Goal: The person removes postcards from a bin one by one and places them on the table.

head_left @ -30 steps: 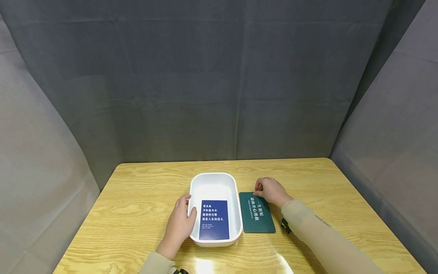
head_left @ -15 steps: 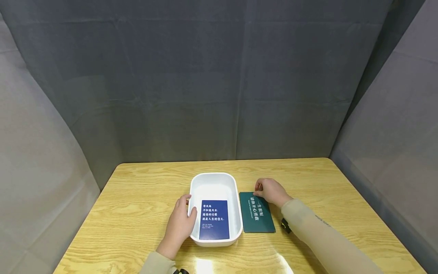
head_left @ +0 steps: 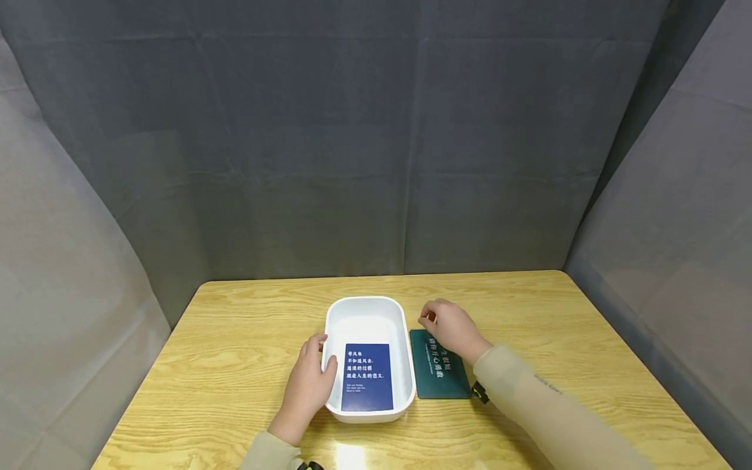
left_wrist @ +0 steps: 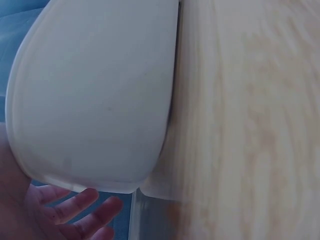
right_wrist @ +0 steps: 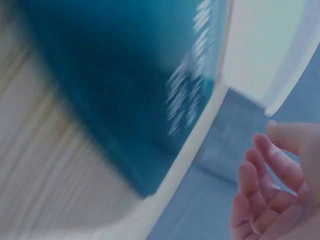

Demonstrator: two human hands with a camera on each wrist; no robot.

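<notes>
- The left hand (head_left: 307,386) rests against the left wall of the white tray (head_left: 367,312), fingers relaxed along the rim, gripping nothing.
- The blue booklet (head_left: 367,376) lies flat inside the tray.
- The right hand (head_left: 451,328) hovers over the far end of the green booklet (head_left: 439,376), fingers loosely curled; contact cannot be determined.
- The green booklet lies on the wooden table (head_left: 235,339), just beside the tray's right wall.

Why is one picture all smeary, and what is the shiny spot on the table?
Right wrist view: the green booklet is streaked with motion blur and its white writing cannot be read. Head view: sharp, with a bright lamp glare on the table at the near edge. Left wrist view: the white tray looks washed out and soft.
</notes>
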